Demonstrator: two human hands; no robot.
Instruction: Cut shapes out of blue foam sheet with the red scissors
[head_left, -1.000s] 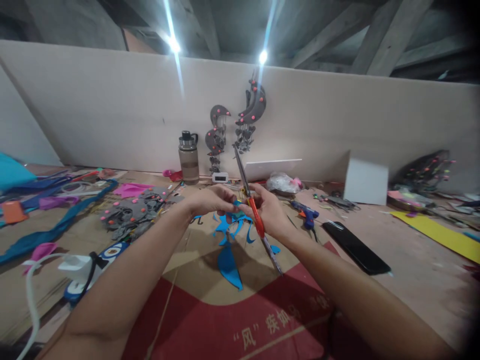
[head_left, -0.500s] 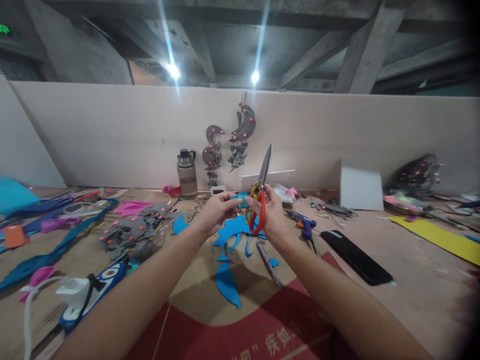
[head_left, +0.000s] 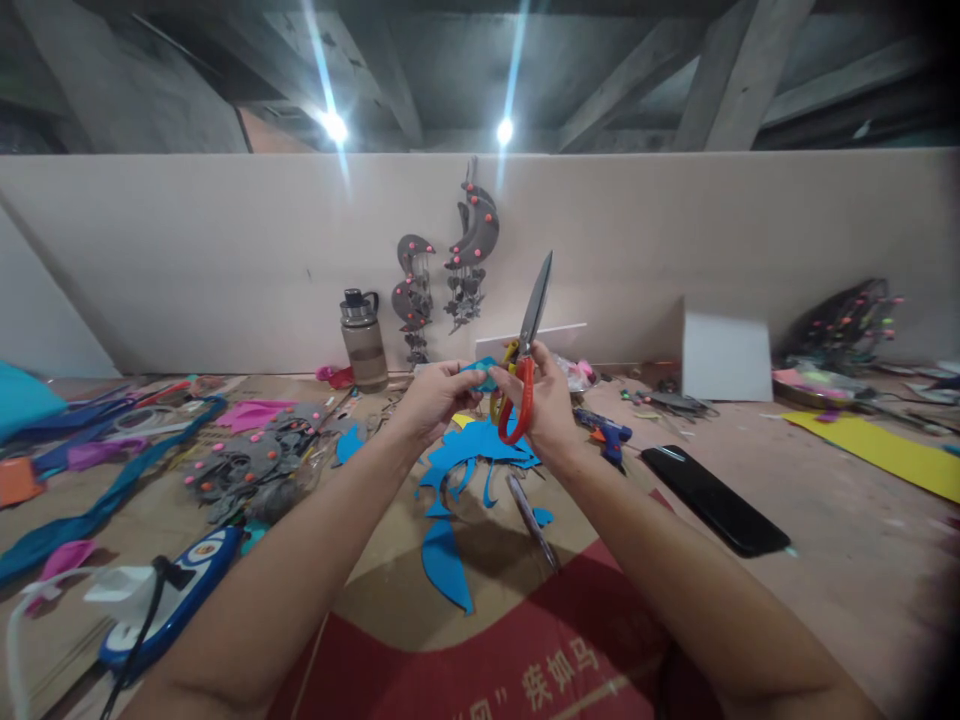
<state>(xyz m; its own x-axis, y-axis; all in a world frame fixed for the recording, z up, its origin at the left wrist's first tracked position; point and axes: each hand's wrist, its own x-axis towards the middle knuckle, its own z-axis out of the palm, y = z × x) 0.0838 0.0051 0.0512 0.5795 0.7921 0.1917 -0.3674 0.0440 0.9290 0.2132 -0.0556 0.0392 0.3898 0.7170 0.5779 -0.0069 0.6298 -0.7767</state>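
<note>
two bare forearms reach forward over a red and tan cardboard sheet (head_left: 480,660) printed with white characters. on the cardboard below the hands lie curved blue foam cutouts (head_left: 444,560) and a second, dark pair of scissors (head_left: 531,520). above them the left hand (head_left: 429,402) pinches a small blue foam piece (head_left: 481,372) between thumb and fingertips. the right hand (head_left: 546,408), just beside it, has its fingers curled shut around the red and yellow handles of scissors (head_left: 525,352), blade pointing up and tilted slightly right. to the right on the table (head_left: 825,520) lie a black phone (head_left: 712,498) and a blue glue gun (head_left: 609,432). to the left sit grey foam shapes with pink dots (head_left: 255,465). farther back a water bottle (head_left: 363,340) stands near the pale wall, where two grey moon hangings (head_left: 442,270) hang
</note>
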